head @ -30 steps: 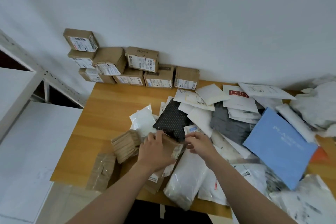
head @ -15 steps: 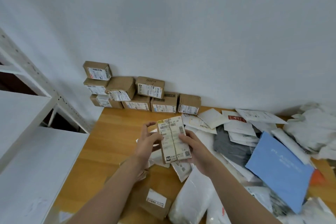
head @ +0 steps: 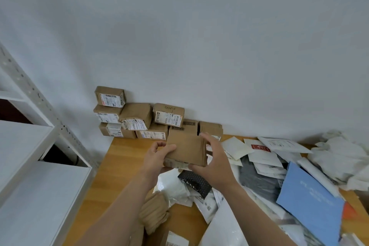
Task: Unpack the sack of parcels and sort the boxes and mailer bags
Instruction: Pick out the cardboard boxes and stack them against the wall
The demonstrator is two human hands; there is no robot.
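Both hands hold a flat brown cardboard box [head: 186,149] above the wooden table [head: 119,158], just in front of the stacked boxes. My left hand [head: 157,156] grips its left edge; my right hand [head: 212,159] cups its right side and lower corner. Several labelled brown boxes [head: 137,118] are piled against the wall at the table's back left. Mailer bags spread over the right half: white ones [head: 261,152], a grey one [head: 257,179], a blue one [head: 309,201] and a black dotted one [head: 194,181].
A white metal shelf unit [head: 36,158] stands to the left of the table. Crumpled white sack material [head: 339,156] lies at the far right. A tan taped parcel [head: 153,213] and another labelled box [head: 175,239] sit near the table's front edge.
The box was picked out of the pile, lifted label-up, then turned over and carried toward the stacked boxes at the back. The view has tilted up toward the wall.
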